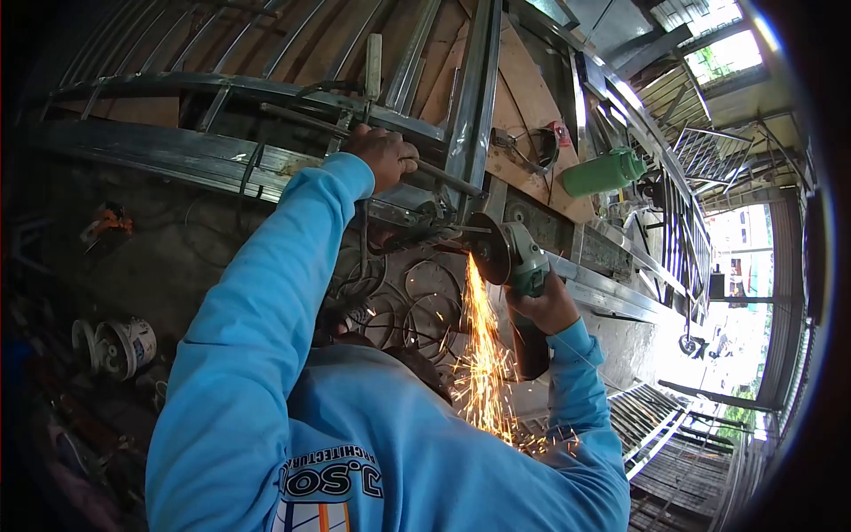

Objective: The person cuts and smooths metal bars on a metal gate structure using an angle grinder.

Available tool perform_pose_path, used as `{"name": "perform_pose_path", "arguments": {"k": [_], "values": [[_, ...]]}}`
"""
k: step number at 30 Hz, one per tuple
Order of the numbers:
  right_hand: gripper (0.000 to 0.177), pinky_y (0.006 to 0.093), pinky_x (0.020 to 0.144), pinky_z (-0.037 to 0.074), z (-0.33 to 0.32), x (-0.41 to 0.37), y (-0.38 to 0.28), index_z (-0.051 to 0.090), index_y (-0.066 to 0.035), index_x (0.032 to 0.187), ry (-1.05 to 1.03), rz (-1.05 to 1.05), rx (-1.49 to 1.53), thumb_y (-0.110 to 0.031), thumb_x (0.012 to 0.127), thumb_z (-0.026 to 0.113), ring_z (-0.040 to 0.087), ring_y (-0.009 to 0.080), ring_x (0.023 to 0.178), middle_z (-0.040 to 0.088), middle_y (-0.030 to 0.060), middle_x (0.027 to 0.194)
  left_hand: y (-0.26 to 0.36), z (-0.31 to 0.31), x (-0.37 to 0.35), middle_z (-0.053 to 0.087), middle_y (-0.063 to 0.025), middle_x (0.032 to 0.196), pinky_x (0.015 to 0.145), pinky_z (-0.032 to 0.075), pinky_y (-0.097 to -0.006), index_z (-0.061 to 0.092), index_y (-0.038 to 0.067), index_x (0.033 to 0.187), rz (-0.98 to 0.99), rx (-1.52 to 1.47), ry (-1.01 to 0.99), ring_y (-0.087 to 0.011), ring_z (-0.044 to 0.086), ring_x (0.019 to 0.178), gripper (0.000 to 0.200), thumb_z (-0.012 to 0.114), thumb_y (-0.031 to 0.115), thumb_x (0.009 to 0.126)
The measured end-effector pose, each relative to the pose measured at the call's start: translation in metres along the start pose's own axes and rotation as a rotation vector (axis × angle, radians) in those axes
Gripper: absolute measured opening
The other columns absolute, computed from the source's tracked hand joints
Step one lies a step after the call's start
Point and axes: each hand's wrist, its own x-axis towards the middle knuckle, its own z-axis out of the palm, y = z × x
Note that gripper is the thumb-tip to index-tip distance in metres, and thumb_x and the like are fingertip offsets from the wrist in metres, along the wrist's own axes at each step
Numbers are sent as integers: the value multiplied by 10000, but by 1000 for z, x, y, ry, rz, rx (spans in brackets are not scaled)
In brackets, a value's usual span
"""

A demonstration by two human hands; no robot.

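My right hand (545, 306) is wrapped around the body of a green angle grinder (529, 259). Its dark disc (487, 250) meets the end of some metal work beside it, and a bright stream of orange sparks (481, 328) pours down toward my body. My left hand (383, 158) is closed on a long thin metal rod (443, 176) that slants across the frame. Close to that hand stands a clamp-like piece with a pale grey-green upright bar (373, 66). The exact contact at the disc is partly hidden by the dark metal parts around it.
Long steel rails (474, 97) and a curved barred frame (292, 40) fill the work area. A green bottle (605, 172) lies on a brown board (519, 106). Cables (417, 297) coil on the floor. A white bucket (133, 346) and an orange tool (108, 222) are at left.
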Motion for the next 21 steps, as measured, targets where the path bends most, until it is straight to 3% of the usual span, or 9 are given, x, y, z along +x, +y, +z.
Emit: {"name": "perform_pose_path", "arguments": {"k": [1,4,13,16,19,21], "values": [[642,320,930,506,1,1,-4,479,-12,1348,-6,5,54,-152,813,805,633,166,1037,665,66,1141,0,-1,0,681,-28,1166,1040,340,-446,708,243,1174,-4,0,-1,-252,568,1195,290,564,404,980],[615,321,930,502,-5,-3,9,497,-22,1321,37,-9,-182,-131,803,810,625,157,1029,663,59,1128,1,-4,1,681,-29,1170,1042,341,-446,708,244,1171,-16,-7,-37,-252,566,1199,287,562,402,982],[645,311,932,501,-2,9,3,498,-28,1350,0,36,89,-128,799,818,623,145,1071,669,63,1145,0,-1,-1,681,-35,1158,1021,341,-453,705,248,1179,9,11,-1,-258,569,1194,290,559,399,979],[655,313,935,502,-5,5,11,493,-25,1360,1,-178,-254,-122,799,816,624,146,1072,668,76,1161,0,-4,-1,681,-34,1152,1014,343,-452,706,253,1173,12,-15,-27,-255,569,1190,288,558,401,975],[687,316,944,501,-5,-2,11,483,-10,1374,27,19,-104,-142,791,821,624,150,1079,666,92,1181,0,1,-1,683,-32,1131,1005,350,-451,711,251,1161,10,4,29,-252,575,1176,284,560,401,972],[715,319,952,499,-4,-4,3,475,3,1381,45,42,-142,-169,786,829,624,155,1082,663,98,1190,-1,1,-1,682,-33,1120,1003,351,-451,712,247,1154,16,-5,17,-249,577,1171,284,557,402,974]]}}
